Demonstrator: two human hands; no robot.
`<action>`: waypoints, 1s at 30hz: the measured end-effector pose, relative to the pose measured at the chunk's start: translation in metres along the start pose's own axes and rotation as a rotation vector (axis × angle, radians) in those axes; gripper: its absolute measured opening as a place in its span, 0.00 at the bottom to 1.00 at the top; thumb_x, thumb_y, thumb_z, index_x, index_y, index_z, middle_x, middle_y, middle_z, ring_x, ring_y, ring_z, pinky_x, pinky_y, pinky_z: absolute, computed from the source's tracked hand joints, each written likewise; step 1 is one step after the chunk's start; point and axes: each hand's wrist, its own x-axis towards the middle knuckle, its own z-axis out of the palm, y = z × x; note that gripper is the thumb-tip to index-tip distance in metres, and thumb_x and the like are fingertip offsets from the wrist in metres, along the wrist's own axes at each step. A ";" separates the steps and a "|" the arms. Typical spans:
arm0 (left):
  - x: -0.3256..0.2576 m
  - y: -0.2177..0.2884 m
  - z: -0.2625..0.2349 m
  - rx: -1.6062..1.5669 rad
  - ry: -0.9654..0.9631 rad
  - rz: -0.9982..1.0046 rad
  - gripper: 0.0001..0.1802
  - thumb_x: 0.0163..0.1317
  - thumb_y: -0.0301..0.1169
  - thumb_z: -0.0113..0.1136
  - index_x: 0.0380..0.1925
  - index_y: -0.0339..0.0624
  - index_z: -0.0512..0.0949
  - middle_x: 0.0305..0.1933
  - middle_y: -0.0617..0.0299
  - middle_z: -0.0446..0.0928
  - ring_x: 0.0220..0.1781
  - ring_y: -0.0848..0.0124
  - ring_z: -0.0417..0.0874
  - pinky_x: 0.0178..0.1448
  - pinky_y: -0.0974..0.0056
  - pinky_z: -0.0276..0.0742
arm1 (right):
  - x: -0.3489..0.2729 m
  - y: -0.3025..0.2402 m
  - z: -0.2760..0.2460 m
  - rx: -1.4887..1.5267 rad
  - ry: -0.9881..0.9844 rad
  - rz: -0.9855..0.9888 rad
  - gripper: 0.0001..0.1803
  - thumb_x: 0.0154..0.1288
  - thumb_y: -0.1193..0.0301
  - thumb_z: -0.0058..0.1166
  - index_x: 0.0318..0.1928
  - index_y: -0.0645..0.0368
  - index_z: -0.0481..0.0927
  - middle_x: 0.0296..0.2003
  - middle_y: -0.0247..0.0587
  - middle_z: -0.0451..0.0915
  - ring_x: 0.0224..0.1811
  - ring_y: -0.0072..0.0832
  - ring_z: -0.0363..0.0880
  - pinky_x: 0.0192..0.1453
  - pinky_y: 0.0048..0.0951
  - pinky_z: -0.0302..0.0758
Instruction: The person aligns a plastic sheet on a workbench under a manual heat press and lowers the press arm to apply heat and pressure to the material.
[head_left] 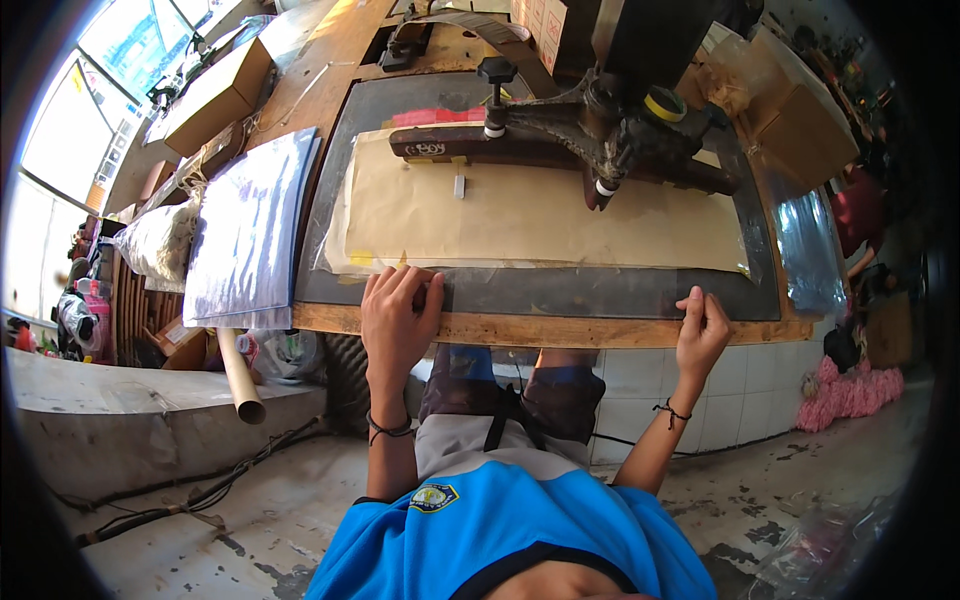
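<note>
My left hand [400, 310] is at the near edge of the wooden table, fingers curled, by the lower left corner of a beige paper sheet [540, 225]. Farther right, my right hand [703, 328] is at the same edge, thumb and fingers pinched together. What either hand holds, if anything, is too faint to make out. The paper lies on a dark grey board [590, 293], with yellow tape at its left corner. Over its far part reaches a dark metal press [600, 130] with a long bar and a black knob [496, 70]. A small grey tab [459, 187] rests on the paper.
Clear plastic sheets [250, 230] are stacked at the left, with more plastic [808, 250] at the right. Cardboard boxes [222, 95] stand along the far left. A cardboard tube [243, 380] juts out below the left stack. Pink bundled material [850, 393] lies at the right.
</note>
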 end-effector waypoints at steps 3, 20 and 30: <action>0.000 0.000 0.001 -0.003 0.001 0.004 0.08 0.67 0.31 0.65 0.29 0.42 0.81 0.23 0.62 0.73 0.29 0.62 0.74 0.42 0.58 0.69 | 0.000 -0.001 -0.001 -0.003 -0.003 0.002 0.21 0.78 0.66 0.57 0.24 0.63 0.81 0.19 0.34 0.72 0.20 0.22 0.62 0.26 0.31 0.57; 0.000 0.001 -0.001 -0.028 0.009 -0.009 0.08 0.66 0.30 0.65 0.29 0.40 0.80 0.24 0.61 0.73 0.30 0.61 0.74 0.44 0.57 0.69 | 0.001 -0.002 0.002 -0.024 0.017 -0.046 0.21 0.77 0.67 0.57 0.24 0.62 0.80 0.18 0.33 0.74 0.18 0.21 0.62 0.25 0.30 0.57; 0.002 0.001 -0.003 -0.048 0.001 0.019 0.06 0.65 0.31 0.66 0.32 0.42 0.81 0.24 0.63 0.74 0.30 0.62 0.75 0.43 0.58 0.68 | 0.001 -0.008 0.002 -0.066 0.003 -0.020 0.21 0.78 0.66 0.56 0.24 0.62 0.81 0.18 0.33 0.73 0.18 0.21 0.61 0.25 0.31 0.56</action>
